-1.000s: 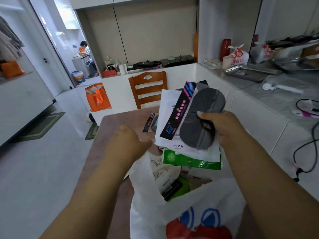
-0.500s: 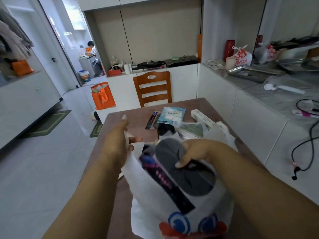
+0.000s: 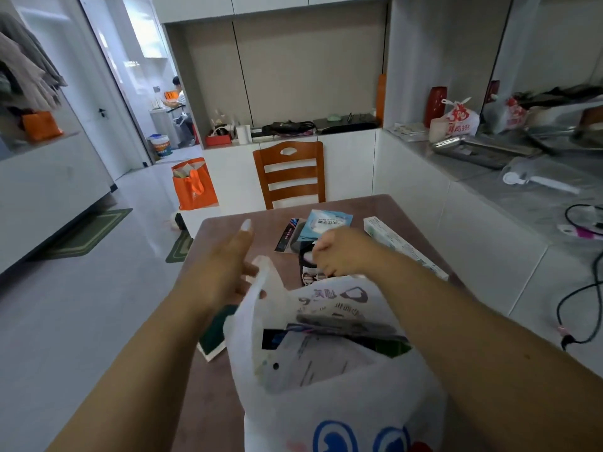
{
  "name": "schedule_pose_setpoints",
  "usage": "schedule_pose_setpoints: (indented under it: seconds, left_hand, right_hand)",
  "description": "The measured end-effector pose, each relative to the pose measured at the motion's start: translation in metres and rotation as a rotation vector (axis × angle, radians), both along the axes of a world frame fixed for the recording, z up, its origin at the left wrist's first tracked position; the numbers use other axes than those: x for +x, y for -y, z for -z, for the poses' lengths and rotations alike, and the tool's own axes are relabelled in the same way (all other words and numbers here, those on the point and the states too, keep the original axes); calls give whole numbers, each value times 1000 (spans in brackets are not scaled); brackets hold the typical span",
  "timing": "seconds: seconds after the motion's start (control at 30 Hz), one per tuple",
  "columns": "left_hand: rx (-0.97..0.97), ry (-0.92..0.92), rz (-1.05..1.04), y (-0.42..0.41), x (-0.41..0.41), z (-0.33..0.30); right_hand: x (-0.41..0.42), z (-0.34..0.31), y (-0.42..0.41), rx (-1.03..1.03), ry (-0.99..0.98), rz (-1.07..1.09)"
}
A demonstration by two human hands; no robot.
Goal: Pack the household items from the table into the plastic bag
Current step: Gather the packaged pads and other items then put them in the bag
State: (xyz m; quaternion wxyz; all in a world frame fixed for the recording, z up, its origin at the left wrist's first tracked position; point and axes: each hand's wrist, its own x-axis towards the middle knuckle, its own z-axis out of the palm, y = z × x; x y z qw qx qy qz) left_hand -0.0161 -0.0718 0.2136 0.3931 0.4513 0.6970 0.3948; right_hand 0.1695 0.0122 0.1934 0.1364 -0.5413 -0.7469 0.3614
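Holding white plastic bag (image 3: 342,412) w/ left hand (image 3: 222,272); packets inside

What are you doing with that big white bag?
A person is packing things from the table into a white plastic bag. The left hand holds one bag handle up so the mouth gapes; flat packets already sit inside. The right hand reaches past the bag to the items left on the table, fingers curled over a dark packet. A light blue packet and a long white box still wait there.
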Motion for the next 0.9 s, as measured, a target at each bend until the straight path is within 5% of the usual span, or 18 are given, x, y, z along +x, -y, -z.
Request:
schedule_pose_setpoints:
  seconds: [0.17, 0.4, 0.73, 0.9]
  left_hand:
    - [22, -207, -41, -54, -27, -28]
    - [-101, -276, 72, -182, -29, -13]
    - [-339, -21, 87, -314, -22, 124]
    - [-390, 127, 35, -340, -5, 177]
  right_hand:
    - [7, -53, -70, -61, -164, 138]
    - [4, -38, -190, -149, 7, 258]
    - [7, 89, -294, -335, 168, 329]
    - [-2, 148, -287, -542, 482, -9]
